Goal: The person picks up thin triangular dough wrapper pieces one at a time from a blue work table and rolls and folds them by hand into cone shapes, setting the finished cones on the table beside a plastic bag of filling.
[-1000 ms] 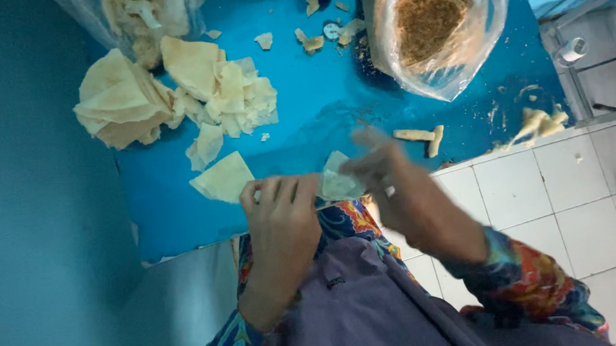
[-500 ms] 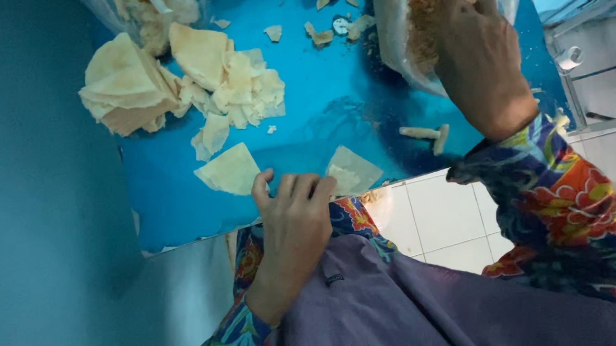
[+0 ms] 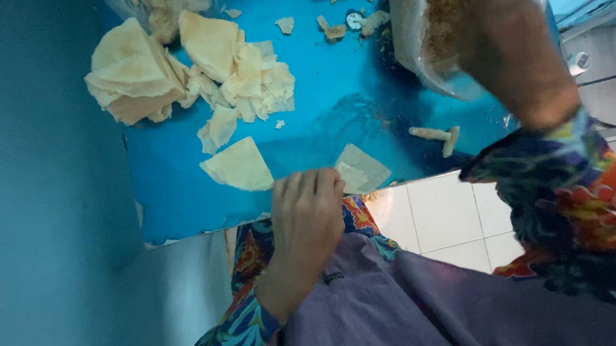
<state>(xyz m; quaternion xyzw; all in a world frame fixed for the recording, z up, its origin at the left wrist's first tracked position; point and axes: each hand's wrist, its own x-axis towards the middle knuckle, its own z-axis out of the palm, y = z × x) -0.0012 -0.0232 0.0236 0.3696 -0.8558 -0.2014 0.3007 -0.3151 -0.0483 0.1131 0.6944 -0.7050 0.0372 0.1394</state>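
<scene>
The left hand (image 3: 305,219) lies at the near edge of the blue table (image 3: 332,100), fingers pressed together and curled over the rim, its fingertips touching the corner of a folded pastry wrapper (image 3: 362,170) that sits just at its one o'clock; it pins rather than pinches; a second flat wrapper (image 3: 240,166) lies at its eleven o'clock, apart from the fingers. The right hand (image 3: 514,46) reaches at two o'clock into a clear plastic bag (image 3: 415,52) of brown crumbly filling (image 3: 447,8), and whether its fingers are spread or pinched I cannot tell, since they are sunk in the bag. Between the two hands rest two small rolled pieces (image 3: 440,136), and at ten o'clock a heap of loose wrappers (image 3: 187,66) spreads across the table. The risks, as I judge them: the folded wrapper overhangs close to the table edge, so a slack left hand could let it slide onto the lap; filling carried across may scatter on the table; the thin sheet looks dry at its corners and could crack if pressed hard.
</scene>
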